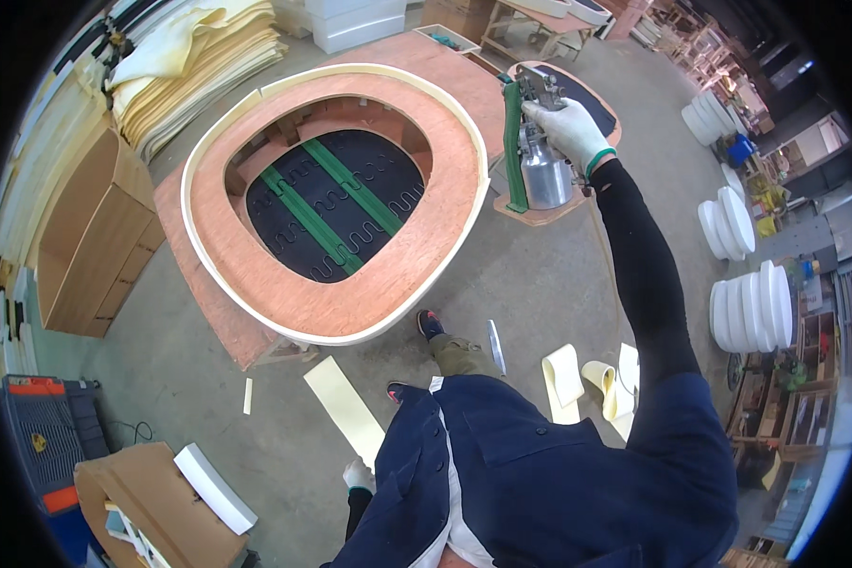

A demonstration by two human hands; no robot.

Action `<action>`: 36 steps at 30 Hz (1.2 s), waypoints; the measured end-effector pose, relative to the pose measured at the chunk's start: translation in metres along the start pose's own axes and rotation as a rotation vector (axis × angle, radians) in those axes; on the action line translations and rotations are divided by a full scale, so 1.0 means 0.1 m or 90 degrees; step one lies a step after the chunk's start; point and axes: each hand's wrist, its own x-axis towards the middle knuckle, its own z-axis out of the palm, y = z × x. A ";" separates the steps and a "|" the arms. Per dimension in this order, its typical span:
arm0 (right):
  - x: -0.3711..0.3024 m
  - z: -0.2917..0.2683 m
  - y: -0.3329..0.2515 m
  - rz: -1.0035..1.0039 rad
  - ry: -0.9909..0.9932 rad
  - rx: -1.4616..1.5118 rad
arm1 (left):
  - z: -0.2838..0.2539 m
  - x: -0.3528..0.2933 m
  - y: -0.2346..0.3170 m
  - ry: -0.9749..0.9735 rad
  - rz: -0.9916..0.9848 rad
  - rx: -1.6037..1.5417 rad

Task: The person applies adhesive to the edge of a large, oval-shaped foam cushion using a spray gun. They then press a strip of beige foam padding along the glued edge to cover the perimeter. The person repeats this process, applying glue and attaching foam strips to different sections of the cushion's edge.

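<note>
High on the right, my gloved right hand [570,131] is wrapped round the top of a spray gun [545,170] with a silver metal cup. A green-covered upright piece [513,151] stands right beside the gun. Low in the view, my gloved left hand [358,475] is at the end of a long pale-yellow foam strip [343,407], its fingers closed on it; my jacket hides part of the grip. Ahead of me a rounded wooden seat frame [398,275] with a cream foam edge lies on a wooden table [208,275]. Green webbing [303,213] and wavy springs cross its black-backed opening.
A small board-topped stand [540,218] is under the gun. Loose foam pieces [563,379] lie on the floor to the right. Foam sheets [189,76] and a curved wooden panel [104,237] stand at left, near a cardboard box [151,502]. White rounded parts [753,308] are stacked at right.
</note>
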 end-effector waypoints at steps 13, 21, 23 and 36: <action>-0.79 -0.26 -0.11 0.043 -0.003 0.068 | -0.18 0.21 -0.39 -0.076 -0.127 -0.128; -0.75 -0.15 0.00 0.003 -0.004 0.068 | -0.31 0.17 0.09 0.037 -0.415 -0.377; -0.83 -0.11 0.08 0.002 0.014 0.040 | -0.40 0.21 0.11 0.030 -0.430 -0.371; -2.45 0.49 -0.36 0.193 0.123 0.012 | -1.92 1.04 -1.01 -0.050 -0.325 -0.299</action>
